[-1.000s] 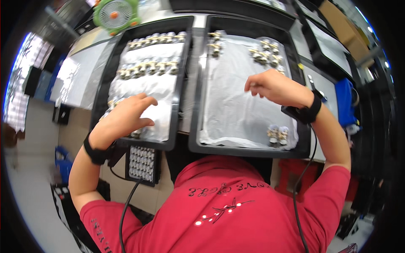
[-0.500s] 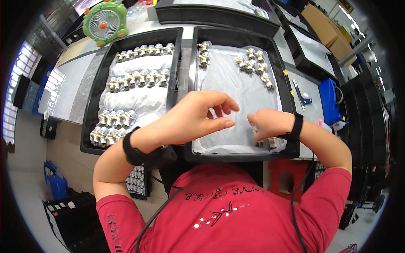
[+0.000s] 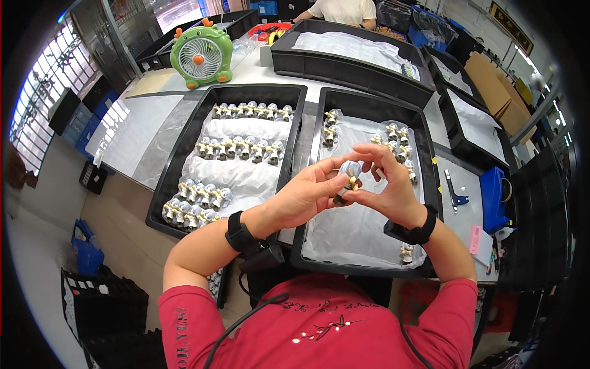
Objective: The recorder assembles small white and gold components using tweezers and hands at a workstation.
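Observation:
Between my two hands, above the right black tray (image 3: 369, 269), is a small figurine (image 3: 350, 175) with a pale blue-grey top and a dark base, held upright. My left hand (image 3: 316, 192) pinches it from the left, fingers closed. My right hand (image 3: 390, 187) curls around its other side, thumb and fingertips against it. White paper lines the right tray. A few figurines (image 3: 332, 129) stand in its far left corner, several more (image 3: 402, 146) at its far right, partly behind my right hand, and one (image 3: 407, 253) near its right front corner.
Left of it, another black tray (image 3: 161, 209) holds rows of similar figurines (image 3: 239, 147) on white paper. Beyond stand a green fan (image 3: 200, 55) and a larger black tray (image 3: 344, 69). A blue-handled tool (image 3: 456, 197) and blue box (image 3: 493, 200) lie right. Another person (image 3: 344, 11) is at the back.
My right hand has lifted a figurine from the right tray's near right corner and brought it to my left hand, which now grips it too. The view has tilted up.

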A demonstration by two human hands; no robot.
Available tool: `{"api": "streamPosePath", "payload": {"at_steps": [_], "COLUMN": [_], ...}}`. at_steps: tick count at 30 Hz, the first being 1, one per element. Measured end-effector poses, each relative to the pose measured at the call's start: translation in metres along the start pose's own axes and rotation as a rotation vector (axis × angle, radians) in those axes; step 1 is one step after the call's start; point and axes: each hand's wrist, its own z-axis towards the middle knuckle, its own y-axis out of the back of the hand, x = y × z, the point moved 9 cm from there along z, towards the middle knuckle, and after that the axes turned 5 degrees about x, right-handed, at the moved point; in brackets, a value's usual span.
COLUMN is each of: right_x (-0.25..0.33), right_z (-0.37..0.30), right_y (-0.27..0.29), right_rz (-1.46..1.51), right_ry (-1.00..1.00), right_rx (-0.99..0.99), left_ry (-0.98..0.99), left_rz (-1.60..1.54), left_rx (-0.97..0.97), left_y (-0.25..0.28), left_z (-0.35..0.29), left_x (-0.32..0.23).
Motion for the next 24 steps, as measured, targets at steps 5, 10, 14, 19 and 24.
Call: {"api": "streamPosePath", "payload": {"at_steps": [5, 10, 14, 19, 24], "right_x": [-0.012, -0.02, -0.022, -0.019, -0.018], "right_z": [-0.006, -0.011, -0.012, -0.011, -0.011], "right_y": [-0.009, -0.016, -0.022, -0.023, -0.023], "right_rz": [0.011, 0.037, 0.045, 0.048, 0.06], "right_ry": [0.003, 0.003, 0.016, 0.065, 0.043], "right_rx": [0.039, 0.027, 0.032, 0.018, 0.032], "left_ry": [-0.04, -0.046, -0.062, -0.06, -0.024], "left_rz": [-0.076, -0.094, -0.069, -0.084, -0.095], "left_rx": [0.018, 0.004, -0.038, -0.035, -0.026], "left_y": [0.004, 0.005, 0.009, 0.008, 0.007], "left_z": [0.003, 0.005, 0.004, 0.003, 0.002], "left_x": [0.002, 0.003, 0.003, 0.003, 0.005]}}
